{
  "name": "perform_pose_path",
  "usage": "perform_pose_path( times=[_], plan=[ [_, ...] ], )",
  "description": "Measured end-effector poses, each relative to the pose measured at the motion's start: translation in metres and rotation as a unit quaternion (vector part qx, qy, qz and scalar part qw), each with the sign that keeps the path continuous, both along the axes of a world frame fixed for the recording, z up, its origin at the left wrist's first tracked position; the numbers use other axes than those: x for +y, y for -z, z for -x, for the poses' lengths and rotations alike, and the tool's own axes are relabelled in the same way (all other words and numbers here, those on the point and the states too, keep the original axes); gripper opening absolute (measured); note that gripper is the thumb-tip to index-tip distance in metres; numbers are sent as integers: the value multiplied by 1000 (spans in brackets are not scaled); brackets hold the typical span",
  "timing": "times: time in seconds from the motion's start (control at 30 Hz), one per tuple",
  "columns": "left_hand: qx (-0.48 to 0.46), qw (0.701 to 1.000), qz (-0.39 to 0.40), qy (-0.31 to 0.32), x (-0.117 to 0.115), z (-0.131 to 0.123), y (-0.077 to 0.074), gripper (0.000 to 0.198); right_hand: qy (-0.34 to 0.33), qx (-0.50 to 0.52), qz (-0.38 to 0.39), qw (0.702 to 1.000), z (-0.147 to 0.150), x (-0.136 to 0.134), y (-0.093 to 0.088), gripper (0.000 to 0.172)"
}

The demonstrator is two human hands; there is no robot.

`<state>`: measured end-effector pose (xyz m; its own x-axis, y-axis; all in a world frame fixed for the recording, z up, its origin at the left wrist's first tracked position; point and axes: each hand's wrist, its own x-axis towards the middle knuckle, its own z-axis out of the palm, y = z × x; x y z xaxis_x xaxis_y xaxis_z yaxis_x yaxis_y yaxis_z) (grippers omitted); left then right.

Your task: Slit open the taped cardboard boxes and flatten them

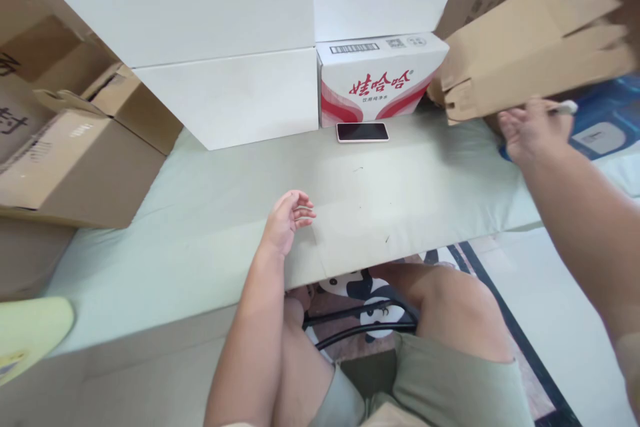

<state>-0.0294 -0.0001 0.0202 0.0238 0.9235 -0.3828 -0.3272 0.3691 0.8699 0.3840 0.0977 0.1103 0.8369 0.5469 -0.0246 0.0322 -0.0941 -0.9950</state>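
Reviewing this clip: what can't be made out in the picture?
Head view, white object at the right hand: partly covered by the hand, blurred.
Head view, blue package: cut off by the right edge; its label is too blurred to read.
Head view, yellow-green object: cut off by the left edge.
Head view, dark specks: too small to identify.

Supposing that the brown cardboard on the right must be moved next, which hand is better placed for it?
Probably the right hand: it is by the lower edge of the brown cardboard. The left hand looks free, but is far from it, over the table.
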Motion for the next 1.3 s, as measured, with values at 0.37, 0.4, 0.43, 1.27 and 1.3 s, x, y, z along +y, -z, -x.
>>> perform_pose_path(
  times=[0.37,0.4,0.43,1.27,1.3],
  plan=[
    [-24,999,-18,-23,1,3,-1,34,-298,49,179,936,44,-66,57,9],
    [-29,999,-19,-24,-2,4,-2,33,-292,45,192,936,43,-68,56,11],
    [-32,999,-20,-26,-5,6,-2,32,-276,45,204,938,41,-67,54,14],
    [63,988,24,-138,14,15,12,34,-95,79,62,990,-65,125,66,25],
    [66,986,14,-152,16,14,13,32,-108,76,66,989,-67,131,67,28]
  ],
)
